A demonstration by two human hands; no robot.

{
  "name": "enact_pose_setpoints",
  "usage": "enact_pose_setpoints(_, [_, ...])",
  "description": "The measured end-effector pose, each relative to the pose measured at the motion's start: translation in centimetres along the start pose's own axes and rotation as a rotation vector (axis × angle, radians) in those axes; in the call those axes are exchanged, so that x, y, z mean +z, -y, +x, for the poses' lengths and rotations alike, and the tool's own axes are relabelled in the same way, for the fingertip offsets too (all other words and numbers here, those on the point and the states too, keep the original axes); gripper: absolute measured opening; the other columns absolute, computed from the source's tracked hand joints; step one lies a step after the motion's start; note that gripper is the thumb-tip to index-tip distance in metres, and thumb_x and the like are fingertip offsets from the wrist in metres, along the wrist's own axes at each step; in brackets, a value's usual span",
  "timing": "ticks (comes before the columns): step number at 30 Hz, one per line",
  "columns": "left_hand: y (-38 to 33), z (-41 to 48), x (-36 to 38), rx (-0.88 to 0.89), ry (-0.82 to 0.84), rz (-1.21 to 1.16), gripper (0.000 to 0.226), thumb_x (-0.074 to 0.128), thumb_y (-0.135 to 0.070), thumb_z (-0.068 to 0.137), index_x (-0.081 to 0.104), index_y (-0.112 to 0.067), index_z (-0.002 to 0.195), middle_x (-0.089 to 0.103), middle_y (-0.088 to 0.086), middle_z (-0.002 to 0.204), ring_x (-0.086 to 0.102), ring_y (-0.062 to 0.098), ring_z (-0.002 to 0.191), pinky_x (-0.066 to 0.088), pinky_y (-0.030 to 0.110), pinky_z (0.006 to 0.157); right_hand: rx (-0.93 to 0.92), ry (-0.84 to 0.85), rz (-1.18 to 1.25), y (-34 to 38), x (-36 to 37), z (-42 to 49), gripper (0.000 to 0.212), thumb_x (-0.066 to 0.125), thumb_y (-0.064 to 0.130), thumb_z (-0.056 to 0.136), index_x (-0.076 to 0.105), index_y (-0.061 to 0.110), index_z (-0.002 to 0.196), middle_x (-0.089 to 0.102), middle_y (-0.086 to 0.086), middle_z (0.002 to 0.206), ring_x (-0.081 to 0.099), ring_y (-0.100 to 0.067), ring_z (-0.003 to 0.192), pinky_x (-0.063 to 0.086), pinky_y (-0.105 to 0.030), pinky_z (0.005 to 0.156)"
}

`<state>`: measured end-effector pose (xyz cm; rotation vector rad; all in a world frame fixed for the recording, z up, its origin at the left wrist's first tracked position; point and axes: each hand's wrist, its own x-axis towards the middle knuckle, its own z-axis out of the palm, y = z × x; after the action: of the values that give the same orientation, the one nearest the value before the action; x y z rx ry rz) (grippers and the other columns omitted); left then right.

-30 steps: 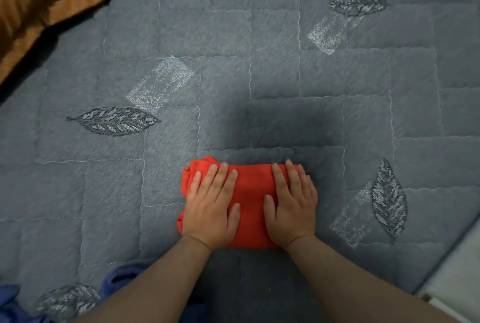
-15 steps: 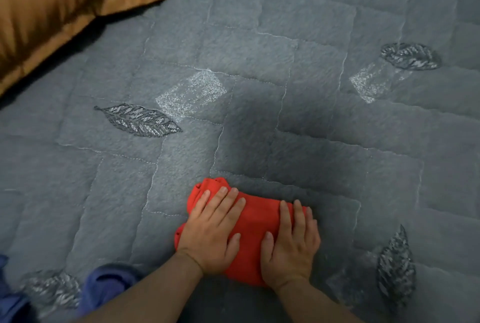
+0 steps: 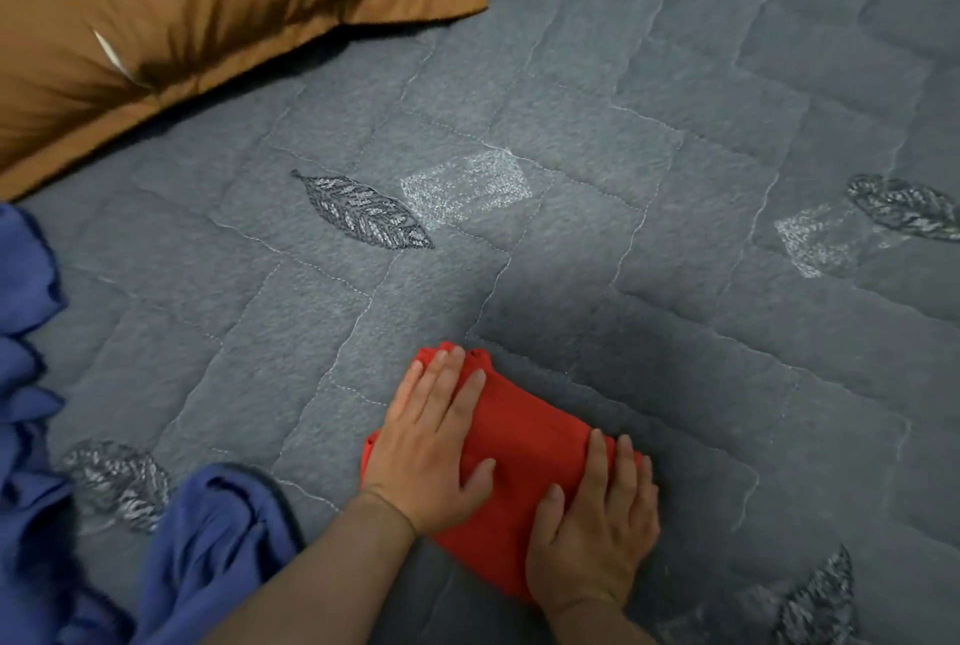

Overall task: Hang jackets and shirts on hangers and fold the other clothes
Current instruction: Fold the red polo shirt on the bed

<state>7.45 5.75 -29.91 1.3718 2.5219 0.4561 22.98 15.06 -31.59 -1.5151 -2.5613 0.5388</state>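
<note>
A folded red garment (image 3: 524, 452) is pressed flat on the quilt (image 3: 623, 208), well below the pillow (image 3: 197, 10), by the left hand (image 3: 431, 452) and right hand (image 3: 597, 535), fingers spread, likely to set the creases

Folded garment (image 3: 524, 457) at 6 o'clock: solid bright red. Quilt (image 3: 649, 239): grey, pale stitched rectangles, dark grey embroidered leaves with silvery veins, whitish brushed patches beside leaves. Pillow (image 3: 197, 15) at 10 o'clock: plain orange-brown. Crumpled cloth (image 3: 208, 540) at 8 o'clock: plain blue.
</note>
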Motion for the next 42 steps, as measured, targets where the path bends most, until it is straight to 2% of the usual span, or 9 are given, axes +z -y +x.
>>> enact_pose_setpoints(13, [-0.9, -0.4, -0.3, -0.424, -0.164, -0.120, 0.100, 0.052, -0.071, 0.061, 0.044, -0.007, 0.137, 0.059, 0.014, 0.124, 0.064, 0.032, 0.101, 0.054, 0.040, 0.081, 0.048, 0.020, -0.024, 0.6, -0.8, -0.4, 0.067, 0.038, 0.043, 0.079, 0.041, 0.019, 0.141, 0.046, -0.013, 0.145, 0.039, -0.035, 0.128, 0.038, -0.053, 0.097])
enact_pose_setpoints(17, [-2.3, 0.0, -2.7, -0.633, -0.009, -0.220, 0.091, 0.060, -0.077, 0.058, 0.051, -0.020, 0.128, 0.063, 0.002, 0.119, 0.060, 0.024, 0.112, 0.047, 0.034, 0.092, 0.066, 0.044, 0.034, 1.3, -1.8, -0.5, 0.067, 0.036, 0.045, 0.080, 0.047, 0.017, 0.139, 0.047, -0.014, 0.143, 0.043, -0.038, 0.121, 0.041, -0.054, 0.095])
enact_pose_setpoints(22, [-3.2, -2.6, -7.2, -0.918, 0.233, -0.790, 0.034, 0.084, -0.039, 0.069, 0.065, -0.019, 0.088, 0.071, -0.002, 0.091, 0.066, 0.008, 0.076, 0.054, 0.021, 0.072, 0.351, 0.135, 0.401, 1.7, -5.8, -0.3, 0.073, 0.073, 0.031, 0.081, 0.042, -0.001, 0.138, 0.046, -0.025, 0.138, 0.042, -0.035, 0.128, 0.033, -0.044, 0.110])
enact_pose_setpoints(25, [-4.6, -7.9, -10.3, -1.040, 0.225, -1.029, 0.019, 0.083, -0.020, 0.072, 0.069, -0.012, 0.082, 0.074, 0.003, 0.075, 0.068, 0.009, 0.061, 0.055, 0.023, 0.059, 0.663, 0.437, 0.687, 1.5, -10.0, -1.3, 0.037, 0.078, 0.024, 0.080, 0.067, -0.003, 0.103, 0.071, -0.017, 0.090, 0.064, -0.028, 0.089, 0.051, -0.040, 0.087])
enact_pose_setpoints(28, [-6.4, -13.7, -15.5, -1.201, 0.072, -1.270, 0.034, 0.087, -0.020, 0.064, 0.071, -0.005, 0.091, 0.075, 0.013, 0.081, 0.071, 0.025, 0.071, 0.058, 0.034, 0.067, 0.398, 0.705, 0.638, 3.4, -15.7, -3.0, 0.019, 0.077, 0.028, 0.081, 0.076, 0.008, 0.078, 0.075, -0.006, 0.072, 0.070, -0.022, 0.079, 0.056, -0.042, 0.084])
enact_pose_setpoints(32, [-7.8, -22.5, -23.1, -1.309, -0.202, -1.354, 0.074, 0.087, -0.045, 0.030, 0.076, -0.005, 0.092, 0.075, 0.014, 0.088, 0.071, 0.032, 0.089, 0.055, 0.045, 0.089, 0.145, 0.854, 0.652, 12.1, -22.6, -5.4, 0.004, 0.073, 0.014, 0.084, 0.071, 0.012, 0.082, 0.072, 0.006, 0.077, 0.062, 0.000, 0.069, 0.044, -0.008, 0.058])
enact_pose_setpoints(34, [-8.2, -27.4, -27.6, -1.326, -0.382, -1.332, 0.085, 0.090, -0.052, 0.021, 0.077, -0.006, 0.090, 0.075, 0.013, 0.087, 0.071, 0.028, 0.089, 0.055, 0.041, 0.089, 0.002, 0.978, 0.648, 17.3, -24.8, -8.1, 0.017, 0.076, 0.020, 0.083, 0.068, 0.011, 0.094, 0.070, 0.002, 0.089, 0.060, -0.004, 0.078, 0.042, -0.006, 0.063])
enact_pose_setpoints(37, [-9.9, -34.8, -34.2, -1.295, -0.690, -1.348, 0.094, 0.093, -0.056, 0.021, 0.074, -0.004, 0.097, 0.075, 0.016, 0.092, 0.071, 0.027, 0.086, 0.056, 0.036, 0.081, -0.207, 1.144, 0.660, 24.7, -28.5, -13.7, 0.049, 0.082, 0.036, 0.067, 0.067, 0.014, 0.109, 0.073, -0.002, 0.100, 0.068, -0.018, 0.094, 0.052, -0.035, 0.092])
enact_pose_setpoints(42, [-14.6, -46.1, -43.7, -1.200, -1.261, -1.378, 0.062, 0.084, -0.022, 0.055, 0.064, 0.005, 0.107, 0.070, 0.026, 0.101, 0.066, 0.027, 0.082, 0.054, 0.032, 0.072, -0.522, 1.385, 0.732, 34.8, -36.0, -23.9, 0.017, 0.069, 0.008, 0.087, 0.068, 0.009, 0.104, 0.075, -0.010, 0.099, 0.069, -0.028, 0.094, 0.051, -0.045, 0.091])
